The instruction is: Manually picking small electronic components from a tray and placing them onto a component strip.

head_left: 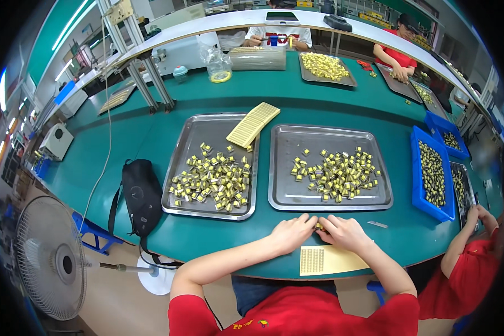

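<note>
My left hand [293, 232] and my right hand [346, 232] meet at the table's near edge, fingers closed together on a small yellow-wrapped transformer [319, 226]. Most of it is hidden by the fingers. Below my right hand lies a pale yellow label sheet [341, 263], with rows of small dark-printed labels on its left part. Just beyond the hands, a metal tray [283, 196] holds a heap of similar yellow and silver transformers [341, 173]. A second metal tray [193, 129] to the left carries another heap [213, 182], with yellow label sheets [253, 124] across its far right corner.
A black bag [141, 196] lies left of the trays, and a fan [53, 257] stands beside the table. Blue bins [417, 193] of parts sit at right, near a co-worker's hands [479, 215]. A small clear strip [377, 224] lies right of my hands. More people work across the table.
</note>
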Motion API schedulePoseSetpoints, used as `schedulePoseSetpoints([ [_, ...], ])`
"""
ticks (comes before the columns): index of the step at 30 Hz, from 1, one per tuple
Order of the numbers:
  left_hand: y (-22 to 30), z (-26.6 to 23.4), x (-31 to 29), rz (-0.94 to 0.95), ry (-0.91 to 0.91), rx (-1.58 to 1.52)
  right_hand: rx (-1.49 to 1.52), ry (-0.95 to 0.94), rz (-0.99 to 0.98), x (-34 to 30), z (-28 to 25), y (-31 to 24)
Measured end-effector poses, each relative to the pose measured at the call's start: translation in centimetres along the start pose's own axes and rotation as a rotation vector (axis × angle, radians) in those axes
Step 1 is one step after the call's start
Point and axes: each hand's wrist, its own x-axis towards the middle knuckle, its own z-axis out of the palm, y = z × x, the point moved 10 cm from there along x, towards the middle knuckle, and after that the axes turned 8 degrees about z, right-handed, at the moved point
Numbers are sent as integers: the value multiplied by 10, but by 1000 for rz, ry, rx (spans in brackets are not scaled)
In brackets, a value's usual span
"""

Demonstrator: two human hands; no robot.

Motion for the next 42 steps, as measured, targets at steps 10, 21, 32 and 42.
schedulePoseSetpoints([
  [10,-8,-4,-12,-79,35,1,69,-185,79,7,25,2],
  [21,-42,-32,-42,-255,39,-213,383,-353,214,39,46,-17],
  [32,-53,-31,-67,-313,113,-330,363,-259,177,43,50,-46],
  [42,-84,-114,-91,-293,385,-304,696,-148,145,115,34,-64],
])
